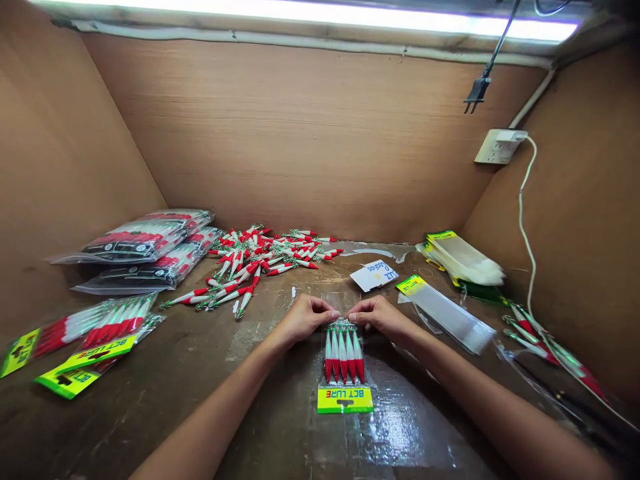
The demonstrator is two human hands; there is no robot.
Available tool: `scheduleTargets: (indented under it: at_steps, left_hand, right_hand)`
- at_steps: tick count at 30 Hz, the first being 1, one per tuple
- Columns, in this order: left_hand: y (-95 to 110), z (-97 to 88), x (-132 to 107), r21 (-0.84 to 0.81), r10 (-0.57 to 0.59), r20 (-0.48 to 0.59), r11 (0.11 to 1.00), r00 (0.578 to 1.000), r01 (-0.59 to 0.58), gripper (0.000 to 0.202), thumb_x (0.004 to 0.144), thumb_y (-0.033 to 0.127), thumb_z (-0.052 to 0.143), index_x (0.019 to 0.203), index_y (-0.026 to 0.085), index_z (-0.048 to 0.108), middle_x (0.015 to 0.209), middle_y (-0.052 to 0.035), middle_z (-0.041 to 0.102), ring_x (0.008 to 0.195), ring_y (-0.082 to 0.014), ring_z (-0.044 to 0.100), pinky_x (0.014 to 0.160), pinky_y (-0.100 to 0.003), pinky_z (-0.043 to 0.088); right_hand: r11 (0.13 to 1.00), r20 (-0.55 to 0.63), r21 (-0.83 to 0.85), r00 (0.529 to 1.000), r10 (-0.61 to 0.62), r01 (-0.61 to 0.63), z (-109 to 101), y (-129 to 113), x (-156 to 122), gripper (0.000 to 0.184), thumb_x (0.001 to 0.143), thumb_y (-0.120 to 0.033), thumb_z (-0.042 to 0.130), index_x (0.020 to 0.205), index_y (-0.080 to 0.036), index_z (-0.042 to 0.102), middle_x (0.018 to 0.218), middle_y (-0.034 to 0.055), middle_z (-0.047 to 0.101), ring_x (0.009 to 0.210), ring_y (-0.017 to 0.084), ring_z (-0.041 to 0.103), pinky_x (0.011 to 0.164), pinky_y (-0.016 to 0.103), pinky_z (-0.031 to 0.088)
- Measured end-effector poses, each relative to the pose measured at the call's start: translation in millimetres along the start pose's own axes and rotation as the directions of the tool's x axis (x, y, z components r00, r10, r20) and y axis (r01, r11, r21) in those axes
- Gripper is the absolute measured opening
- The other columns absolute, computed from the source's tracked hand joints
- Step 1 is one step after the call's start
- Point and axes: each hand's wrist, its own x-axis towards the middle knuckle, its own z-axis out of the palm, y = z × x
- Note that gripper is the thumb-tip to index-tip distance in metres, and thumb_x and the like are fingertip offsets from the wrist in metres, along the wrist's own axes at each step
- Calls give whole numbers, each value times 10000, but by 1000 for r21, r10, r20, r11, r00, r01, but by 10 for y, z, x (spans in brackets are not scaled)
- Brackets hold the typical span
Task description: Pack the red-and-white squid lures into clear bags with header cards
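Note:
A clear plastic bag of fishing lures [344, 357] lies flat on the table in front of me, its yellow and green header card turned to my side. Several red and white lures sit side by side in it, red ends towards me. My left hand [313, 317] pinches the far left corner of the bag between thumb and fingers. Opposite it, my right hand [377, 315] pinches the far right corner. The exact hold is partly hidden by the fingertips.
Loose lures [250, 263] are heaped at the back. Large packed bags [145, 243] and filled lure bags [105, 333] lie left. On the right are flat clear bags [450, 313], a bag stack [465, 257], a white card [374, 275], more lures [545, 343] and a white cable [524, 220].

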Motion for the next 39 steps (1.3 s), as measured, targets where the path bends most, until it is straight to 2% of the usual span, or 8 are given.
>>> scheduleTargets:
  at_steps: [6,12,21,24,28,30,35,39]
  left_hand:
    - [-63,-6,12,88,62,0,994,998,-61,347,723,469,746,815,141,812,732,-69,766,598,-173,602,578,-244,411]
    - [6,-104,-37,109,100,142,987,985,-116,320,745,452,729,859,167,820,816,-76,788,657,-204,655,631,-259,460]
    - [98,-179,-84,187,162,184,963,970,-196,220,730,370,733,854,210,820,842,-67,795,759,-239,703,708,-274,503]
    - [88,-183,-103,229,184,157,949,970,-217,205,744,366,723,848,218,820,822,-70,793,734,-233,701,691,-270,502]
    - [51,-155,-119,308,220,76,922,972,-233,216,770,378,704,834,207,819,803,-79,784,723,-223,687,683,-269,488]
    - [47,-117,-134,345,228,70,908,971,-238,249,763,401,718,878,202,815,819,-76,779,719,-217,684,670,-266,487]
    - [48,31,-223,491,260,43,835,965,-247,499,606,451,863,1041,220,781,935,-72,763,840,-254,676,732,-291,474]
    - [27,129,-328,602,300,9,760,954,-245,425,659,451,851,1020,238,783,894,-63,750,820,-245,668,744,-303,460]
  right_hand:
    - [992,-42,-103,997,-71,67,-18,122,30,274,737,-368,739,869,-137,805,657,19,705,558,123,519,557,241,386]
    - [966,-46,-229,990,-132,118,-20,149,28,286,766,-384,716,899,-148,808,766,44,761,630,162,610,608,259,445]
    - [909,93,-318,963,-251,268,-98,88,16,263,822,-359,676,979,-187,797,914,59,786,816,227,692,751,314,513]
    - [837,101,-419,934,-343,353,-75,60,-49,196,860,-258,627,953,-194,787,890,54,771,800,198,677,751,293,497]
    - [639,101,-619,853,-513,457,-4,48,-124,184,848,-115,599,916,-178,758,846,46,721,787,169,639,740,262,457]
    - [584,113,-660,831,-545,473,25,56,-137,185,841,-81,600,915,-173,742,844,44,706,800,169,633,738,256,450]
    - [556,107,-684,819,-564,472,44,76,-133,171,837,-62,620,903,-172,733,832,39,692,795,168,632,727,252,450]
    - [523,121,-699,802,-585,488,17,95,-156,163,878,-94,615,906,-183,748,827,40,701,801,165,643,727,249,461]
